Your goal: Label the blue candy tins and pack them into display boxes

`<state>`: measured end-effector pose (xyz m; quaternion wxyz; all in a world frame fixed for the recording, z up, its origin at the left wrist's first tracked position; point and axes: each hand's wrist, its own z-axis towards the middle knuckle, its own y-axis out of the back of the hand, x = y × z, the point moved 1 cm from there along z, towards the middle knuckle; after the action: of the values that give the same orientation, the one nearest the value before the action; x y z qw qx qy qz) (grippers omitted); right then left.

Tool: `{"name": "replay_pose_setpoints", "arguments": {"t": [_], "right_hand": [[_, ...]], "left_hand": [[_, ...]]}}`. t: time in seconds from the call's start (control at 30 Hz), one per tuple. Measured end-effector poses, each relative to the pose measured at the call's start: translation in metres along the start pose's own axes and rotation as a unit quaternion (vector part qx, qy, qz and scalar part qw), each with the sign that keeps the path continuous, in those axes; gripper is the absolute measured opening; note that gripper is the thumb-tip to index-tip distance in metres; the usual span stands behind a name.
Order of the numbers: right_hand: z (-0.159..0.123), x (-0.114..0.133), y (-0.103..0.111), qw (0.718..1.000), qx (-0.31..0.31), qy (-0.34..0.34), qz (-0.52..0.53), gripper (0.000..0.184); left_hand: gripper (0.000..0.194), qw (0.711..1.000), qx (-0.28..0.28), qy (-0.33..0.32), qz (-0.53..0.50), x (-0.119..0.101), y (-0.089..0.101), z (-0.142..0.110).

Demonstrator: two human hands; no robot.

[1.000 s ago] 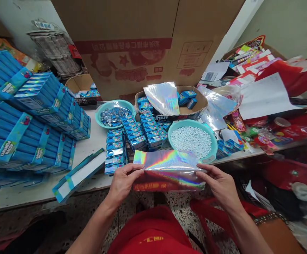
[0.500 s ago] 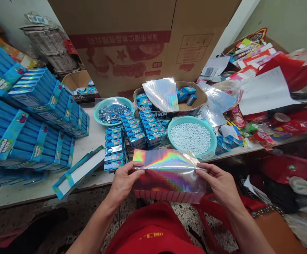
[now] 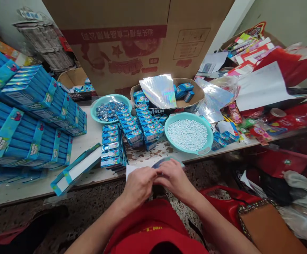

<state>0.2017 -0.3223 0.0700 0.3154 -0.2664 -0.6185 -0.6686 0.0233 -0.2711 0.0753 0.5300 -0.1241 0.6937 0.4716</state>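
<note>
Apparently bending a thin, flexible sheet, part white, part dark and shiny point(image 3: 132, 170), pinched by nearly closed fingers of left hand point(image 3: 140, 183) and right hand point(image 3: 175, 177) at near edge of white tabletop point(image 3: 92, 135). Probably calling for even pressure next.

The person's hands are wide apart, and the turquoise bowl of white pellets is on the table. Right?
Not quite: the head view shows the left hand and right hand close together. The turquoise bowl of white pellets is on the table.

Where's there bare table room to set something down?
The table has a bare patch between the stacked blue boxes, left bowl and packs; a smaller worn patch between packs and right bowl. Wrappers crowd the right end.
</note>
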Motion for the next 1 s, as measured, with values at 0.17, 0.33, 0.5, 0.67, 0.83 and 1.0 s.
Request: {"name": "replay_pose_setpoints", "arguments": {"t": [0.17, 0.33, 0.5, 0.67, 0.83, 1.0], "right_hand": [[0.009, -0.002, -0.006, 0.992, 0.109, -0.025, 0.062, 0.006], [0.007, -0.024, 0.007, 0.974, 0.179, -0.096, 0.099, 0.014], [-0.001, -0.048, 0.019, 0.965, 0.185, -0.146, 0.115, 0.023], [-0.007, -0.071, 0.031, 0.954, 0.155, -0.218, 0.133, 0.034], [-0.009, -0.084, 0.038, 0.945, 0.087, -0.283, 0.140, 0.035], [-0.021, -0.063, 0.064, 0.925, 0.064, -0.291, 0.235, 0.033]], "left_hand": [[0.019, 0.994, 0.030, 0.098, -0.023, 0.001, 0.013, 0.001], [0.017, 0.984, -0.041, 0.164, -0.059, 0.015, 0.028, 0.003], [0.017, 0.965, -0.070, 0.224, -0.118, 0.032, 0.032, 0.006], [0.026, 0.944, -0.075, 0.268, -0.174, 0.049, 0.022, 0.011], [0.032, 0.938, -0.074, 0.266, -0.212, 0.054, 0.014, 0.019], [0.032, 0.947, -0.097, 0.246, -0.181, 0.039, 0.027, 0.015]]}}
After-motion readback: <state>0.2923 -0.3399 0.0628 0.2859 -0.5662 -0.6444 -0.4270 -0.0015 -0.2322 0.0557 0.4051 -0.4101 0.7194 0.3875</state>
